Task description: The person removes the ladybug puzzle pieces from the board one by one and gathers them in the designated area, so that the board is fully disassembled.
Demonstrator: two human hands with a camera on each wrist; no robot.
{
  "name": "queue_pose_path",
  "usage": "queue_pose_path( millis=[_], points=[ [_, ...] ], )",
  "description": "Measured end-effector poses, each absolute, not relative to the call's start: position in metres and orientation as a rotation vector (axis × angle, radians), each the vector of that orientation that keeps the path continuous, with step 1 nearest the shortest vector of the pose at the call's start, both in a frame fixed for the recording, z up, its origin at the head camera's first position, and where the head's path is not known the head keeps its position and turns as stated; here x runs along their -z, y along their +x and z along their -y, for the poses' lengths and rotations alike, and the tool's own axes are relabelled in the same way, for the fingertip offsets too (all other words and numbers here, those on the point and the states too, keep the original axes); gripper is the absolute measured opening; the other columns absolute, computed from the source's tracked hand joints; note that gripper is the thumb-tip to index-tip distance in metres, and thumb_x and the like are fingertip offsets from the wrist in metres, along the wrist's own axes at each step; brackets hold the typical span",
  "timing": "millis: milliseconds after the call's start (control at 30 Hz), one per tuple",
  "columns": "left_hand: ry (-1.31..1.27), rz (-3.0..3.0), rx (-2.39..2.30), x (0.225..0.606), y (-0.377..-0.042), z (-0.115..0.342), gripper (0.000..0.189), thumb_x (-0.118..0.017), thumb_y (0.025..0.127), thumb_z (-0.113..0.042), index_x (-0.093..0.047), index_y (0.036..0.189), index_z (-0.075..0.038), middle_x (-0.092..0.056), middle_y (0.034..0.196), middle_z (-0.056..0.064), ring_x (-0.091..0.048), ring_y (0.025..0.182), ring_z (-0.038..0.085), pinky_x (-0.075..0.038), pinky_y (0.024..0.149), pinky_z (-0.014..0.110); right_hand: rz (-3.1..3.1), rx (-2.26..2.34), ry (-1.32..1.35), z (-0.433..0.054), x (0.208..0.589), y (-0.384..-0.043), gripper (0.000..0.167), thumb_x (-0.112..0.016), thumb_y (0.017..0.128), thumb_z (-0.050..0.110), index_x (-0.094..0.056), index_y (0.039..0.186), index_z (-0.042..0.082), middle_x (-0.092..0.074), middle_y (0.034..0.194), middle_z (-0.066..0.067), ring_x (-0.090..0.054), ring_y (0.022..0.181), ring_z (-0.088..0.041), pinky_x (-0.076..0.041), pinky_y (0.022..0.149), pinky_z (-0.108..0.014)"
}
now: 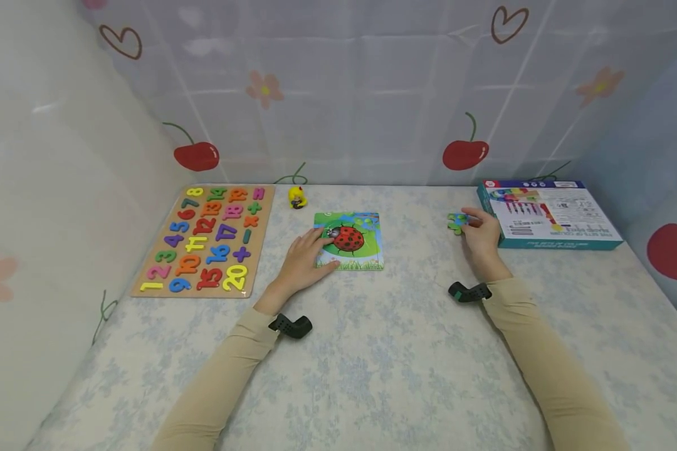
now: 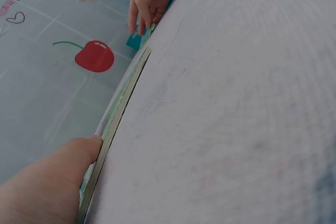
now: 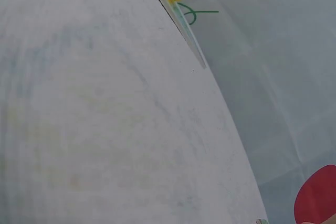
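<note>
A square ladybug puzzle (image 1: pixel 367 257) lies flat near the middle of the table. My left hand (image 1: pixel 303 260) rests on its left part with fingers extended, and in the left wrist view the thumb (image 2: pixel 84 153) touches the near edge of the board (image 2: pixel 116 116). Farther right, my right hand (image 1: pixel 481 235) pinches a small blue-and-green jigsaw piece (image 1: pixel 456 223) between curled fingers, low over the table. The right wrist view leaves nearly all of the right hand out of frame.
A board of coloured numbers (image 1: pixel 203 247) lies at the left. Behind the puzzle stands a small yellow-haired doll (image 1: pixel 296 197). A teal-sided flat box (image 1: pixel 558 219) sits at the back right, right beside my right hand. A printed curtain (image 1: pixel 338 94) hangs along the table's back edge.
</note>
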State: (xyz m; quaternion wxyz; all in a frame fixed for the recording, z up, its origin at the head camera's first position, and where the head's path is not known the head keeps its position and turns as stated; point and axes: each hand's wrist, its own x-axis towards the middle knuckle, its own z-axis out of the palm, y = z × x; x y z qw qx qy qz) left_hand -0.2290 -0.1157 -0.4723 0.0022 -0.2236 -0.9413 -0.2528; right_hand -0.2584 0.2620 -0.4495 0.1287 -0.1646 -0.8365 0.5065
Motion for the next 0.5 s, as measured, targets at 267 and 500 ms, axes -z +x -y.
queue_pose_path(
  millis=[267, 500],
  points=[
    [-0.690, 2.961, 0.787, 0.4717, -0.2307, 0.1167, 0.063, -0.056, 0.091, -0.049, -0.045, 0.142, -0.014, -0.022, 0.159, 0.009, -0.015, 0.148, 0.029, -0.010, 0.120, 0.054, 2.476, -1.430, -0.399, -0.2600, 0.4501, -0.2628, 0.045, -0.053, 0.086, -0.009, -0.057, 0.131, 0.001, -0.055, 0.135, -0.019, -0.053, 0.120, -0.030, -0.045, 0.098, -0.037],
    [-0.697, 2.956, 0.784, 0.4717, -0.2293, 0.1158, 0.062, -0.056, 0.091, -0.049, -0.046, 0.141, -0.013, -0.024, 0.158, 0.009, -0.016, 0.148, 0.030, -0.011, 0.120, 0.054, 2.497, -1.457, -0.327, -0.2523, 0.4435, -0.2608, 0.044, -0.053, 0.088, -0.005, -0.055, 0.131, 0.000, -0.049, 0.141, -0.020, -0.044, 0.133, -0.033, -0.038, 0.109, -0.047]
  ],
)
